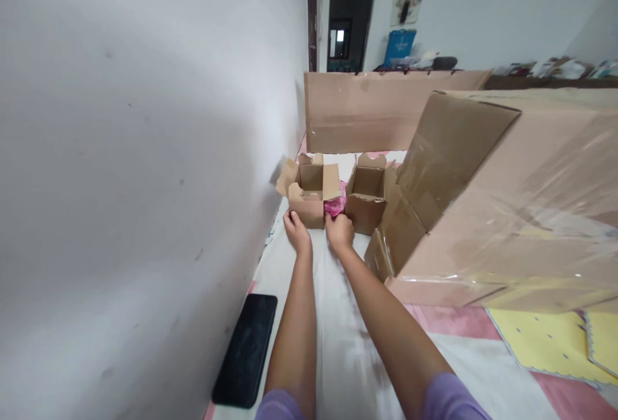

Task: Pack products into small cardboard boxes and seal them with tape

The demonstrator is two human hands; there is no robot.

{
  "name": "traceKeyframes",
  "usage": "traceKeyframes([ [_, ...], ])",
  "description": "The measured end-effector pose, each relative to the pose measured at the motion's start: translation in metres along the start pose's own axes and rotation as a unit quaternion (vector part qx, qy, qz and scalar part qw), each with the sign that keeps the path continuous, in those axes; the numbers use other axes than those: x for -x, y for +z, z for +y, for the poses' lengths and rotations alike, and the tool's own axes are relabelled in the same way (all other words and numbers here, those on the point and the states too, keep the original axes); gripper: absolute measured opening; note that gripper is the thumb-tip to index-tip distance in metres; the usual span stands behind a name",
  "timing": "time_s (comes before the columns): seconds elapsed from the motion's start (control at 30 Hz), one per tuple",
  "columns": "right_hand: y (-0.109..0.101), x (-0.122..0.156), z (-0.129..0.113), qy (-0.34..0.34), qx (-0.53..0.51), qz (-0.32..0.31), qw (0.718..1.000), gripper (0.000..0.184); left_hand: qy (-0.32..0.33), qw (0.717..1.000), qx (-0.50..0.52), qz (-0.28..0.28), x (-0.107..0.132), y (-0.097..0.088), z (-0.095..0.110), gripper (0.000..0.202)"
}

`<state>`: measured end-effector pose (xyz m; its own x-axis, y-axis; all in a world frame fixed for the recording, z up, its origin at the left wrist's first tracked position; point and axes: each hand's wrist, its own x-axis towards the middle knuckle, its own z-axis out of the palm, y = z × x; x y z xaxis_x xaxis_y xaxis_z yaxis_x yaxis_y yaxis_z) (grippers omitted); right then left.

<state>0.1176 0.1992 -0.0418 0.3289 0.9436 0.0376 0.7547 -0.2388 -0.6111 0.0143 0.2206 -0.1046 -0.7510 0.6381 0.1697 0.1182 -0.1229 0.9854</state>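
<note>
A small open cardboard box [309,212] stands by the wall with its flaps folded out. My left hand [298,234] is closed on its near left corner, the thumb against the front. My right hand [340,233] is curled at the box's right front corner, on a pink crumpled piece [337,203] that looks like cloth or a wrapper; its fingertips are hidden. That pink piece lies between this box and a second small open cardboard box [365,214] to the right. Inside, the visible parts of both boxes show bare cardboard.
A large cardboard box [492,214] stands close on the right, and a cardboard panel [362,114] crosses behind. A white wall [168,181] runs along the left. Near my left forearm lies a black phone [246,349]. Yellow sheets [545,339] lie at the lower right.
</note>
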Motion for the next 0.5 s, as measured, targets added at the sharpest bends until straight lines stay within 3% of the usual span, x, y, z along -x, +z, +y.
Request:
traceKeyframes([
  [0.13,0.002,-0.004,-0.004,-0.024,0.033,-0.003,0.999,0.041,0.002,1.0,-0.013,0.004,-0.002,0.0,0.001,0.037],
  [0.33,0.004,0.006,-0.001,-0.153,0.061,-0.001,0.986,0.038,-0.012,0.998,-0.046,0.043,-0.006,-0.013,0.006,0.043],
  [0.43,-0.009,0.019,-0.006,-0.21,0.06,0.012,0.976,0.036,0.003,0.994,-0.054,0.093,-0.006,-0.028,0.022,0.043],
  [0.5,-0.026,0.034,-0.013,-0.247,0.055,0.028,0.967,0.036,0.029,0.992,-0.042,0.119,-0.006,-0.042,0.045,0.044],
])
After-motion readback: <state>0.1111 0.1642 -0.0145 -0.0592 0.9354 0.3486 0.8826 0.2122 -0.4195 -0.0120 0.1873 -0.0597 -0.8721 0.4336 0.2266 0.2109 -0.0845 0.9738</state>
